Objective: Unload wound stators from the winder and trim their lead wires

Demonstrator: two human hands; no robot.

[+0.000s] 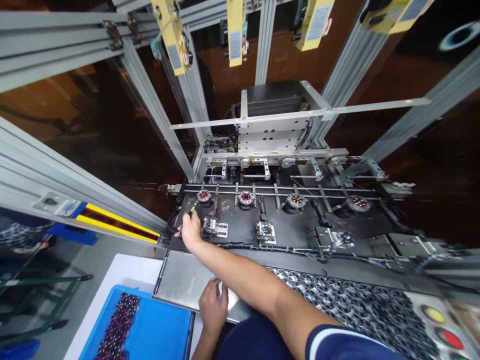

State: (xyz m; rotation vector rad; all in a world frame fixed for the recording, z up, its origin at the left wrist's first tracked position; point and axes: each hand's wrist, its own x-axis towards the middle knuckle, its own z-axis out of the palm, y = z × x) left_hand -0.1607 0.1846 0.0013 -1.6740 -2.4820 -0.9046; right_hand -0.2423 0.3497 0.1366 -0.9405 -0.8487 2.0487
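One pen-like tool (192, 209), green near the end, pinched in the right grip (190, 231), tip just beside the leftmost red-marked disc (204, 196); contact unclear. Left grip (213, 304) curled low at the near side of the steel tray (183, 275); impossible to say whether holding anything. Tool: probably light, stiff, easy to steer; best held mid-barrel. Disc: seated in a fixture on the black machine bed (228, 210); likely rigid and light, face perhaps slick and scratch-prone; take by the rim. Three more discs (246, 198) farther right along the bed. Dark rings (330, 292) massed to the right, nearer. At left, blue tray (165, 320) of red-and-black discs (118, 325), on white tabletop (127, 267). Around: aluminium frame (152, 100), yellow units (235, 30) overhead, grey floor (95, 265).
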